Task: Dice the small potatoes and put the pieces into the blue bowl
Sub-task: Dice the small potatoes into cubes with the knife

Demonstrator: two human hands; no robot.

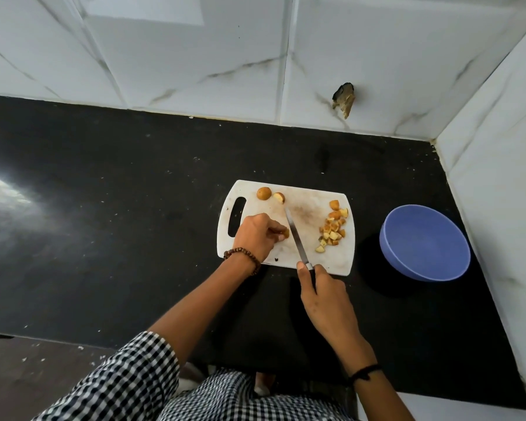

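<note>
Nearest you, your checked sleeve (pixel 128 381) runs up to the left forearm. Your right hand (pixel 325 299) sits just off the near edge of the white cutting board (pixel 310 205), fingers wrapped round the handle of the knife (pixel 296 238), whose blade reaches far and slightly left across the board. Just left of the blade, your left hand (pixel 255 235), with a beaded bracelet (pixel 243 256) at the wrist, has its fingers curled down, pinching a potato piece (pixel 283 232) against the board. On the board's right side lies a pile of diced pieces (pixel 333 230). The blue bowl (pixel 424 243) stands on the black countertop (pixel 119 208), right of the board and apart from it. At the board's far edge, a whole potato (pixel 264 193) lies beside a cut half (pixel 279 197). White marbled tiles (pixel 195 56) rise beyond.
</note>
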